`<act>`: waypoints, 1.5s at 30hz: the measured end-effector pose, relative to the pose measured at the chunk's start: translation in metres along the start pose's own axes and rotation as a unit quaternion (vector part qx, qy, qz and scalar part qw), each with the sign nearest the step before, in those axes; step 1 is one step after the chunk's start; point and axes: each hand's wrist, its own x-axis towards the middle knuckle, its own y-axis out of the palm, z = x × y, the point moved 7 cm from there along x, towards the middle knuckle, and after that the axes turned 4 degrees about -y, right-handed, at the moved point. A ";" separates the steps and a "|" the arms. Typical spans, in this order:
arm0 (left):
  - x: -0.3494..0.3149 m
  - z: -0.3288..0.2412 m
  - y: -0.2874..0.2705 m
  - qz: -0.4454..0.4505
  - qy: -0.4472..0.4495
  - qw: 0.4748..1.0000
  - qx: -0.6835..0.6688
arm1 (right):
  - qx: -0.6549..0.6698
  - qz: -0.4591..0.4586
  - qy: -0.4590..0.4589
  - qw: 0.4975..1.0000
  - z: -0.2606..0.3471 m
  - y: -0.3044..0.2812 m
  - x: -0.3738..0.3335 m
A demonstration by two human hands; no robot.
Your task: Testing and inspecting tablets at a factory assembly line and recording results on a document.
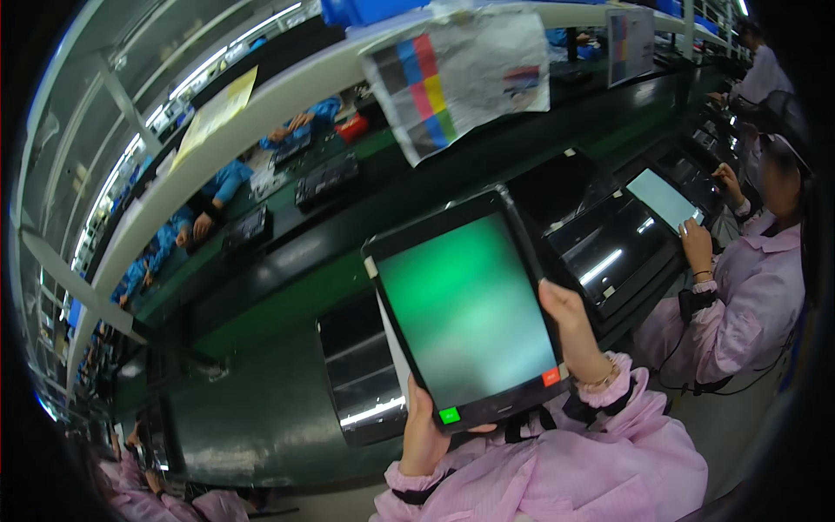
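A black-framed tablet (461,313) is held up in front of me, tilted, its lit screen a blurred green fading to pale grey. On the screen's lower edge are a small green box and a red box. My left hand (424,435) grips the tablet's lower left corner, the thumb along its side and fingers partly hidden beneath. My right hand (572,331) clasps its right edge, the thumb at the frame and the other fingers hidden behind. Partly under the tablet, a dark glossy panel (357,370) lies on the green worktop (243,409).
More dark tablets (600,248) lie to the right. Beside them a co-worker (748,278) in pink handles a tablet with a pale lit screen (665,200). A colour chart sheet (461,83) hangs from the shelf rail ahead. Beyond it, workers in blue handle parts. Black devices (326,181) sit on the line.
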 end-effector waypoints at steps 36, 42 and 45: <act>0.173 -0.115 0.081 0.183 0.097 0.969 0.136 | 0.282 0.112 -0.094 0.948 0.066 0.000 0.197; 0.182 -0.115 0.078 0.150 0.103 0.968 0.173 | 0.259 0.111 -0.098 0.955 0.057 -0.003 0.213; 0.184 -0.117 0.076 0.153 0.097 0.968 0.172 | 0.251 0.115 -0.101 0.956 0.053 0.000 0.219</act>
